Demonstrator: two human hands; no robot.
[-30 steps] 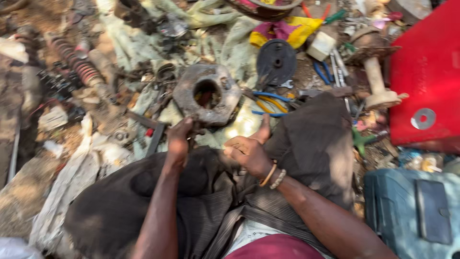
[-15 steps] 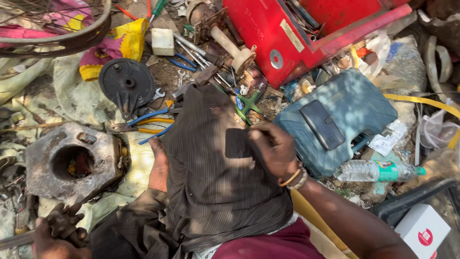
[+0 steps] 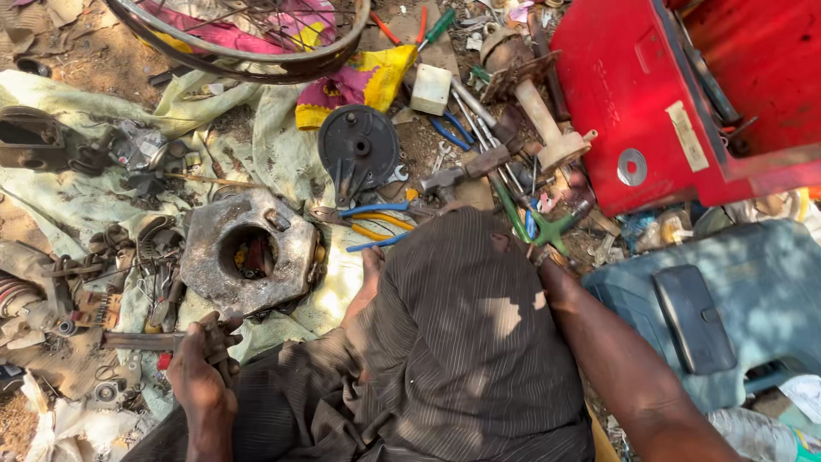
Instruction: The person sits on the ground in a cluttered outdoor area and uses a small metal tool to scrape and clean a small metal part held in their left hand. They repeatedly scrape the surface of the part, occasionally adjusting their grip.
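Down low, left hand [image 3: 201, 376] clenched, fingers [image 3: 224, 370] wrapped round a dark, rusty metal tool handle [image 3: 141, 340] lying flat on the pale green cloth [image 3: 282, 158] spread over the ground. Just above it, touching the tool's tip or nearly so, a flat rusted metal casing with a round hole [image 3: 248, 250], resting on the same cloth. Right hand hidden behind the knee in dark striped trousers [image 3: 466, 342]; only the forearm [image 3: 616, 351] shows, reaching toward the tool pile, so cannot tell whether those fingers are released or grasping. Beside the knee, blue- and yellow-handled pliers [image 3: 376, 224], partly covered by the trouser cloth. Further up, a black round metal disc [image 3: 358, 147], a wooden-handled hammer [image 3: 479, 164] and a green-handled tool [image 3: 547, 229] among spanners too tangled to tell apart. Along the top edge, a spoked wheel rim [image 3: 256, 68], cut off by the frame. At right, a red metal box [image 3: 650, 103] and a blue-grey plastic case [image 3: 727, 299], both cut off. Far left of the cloth, small greasy parts [image 3: 103, 291], hard to make out.
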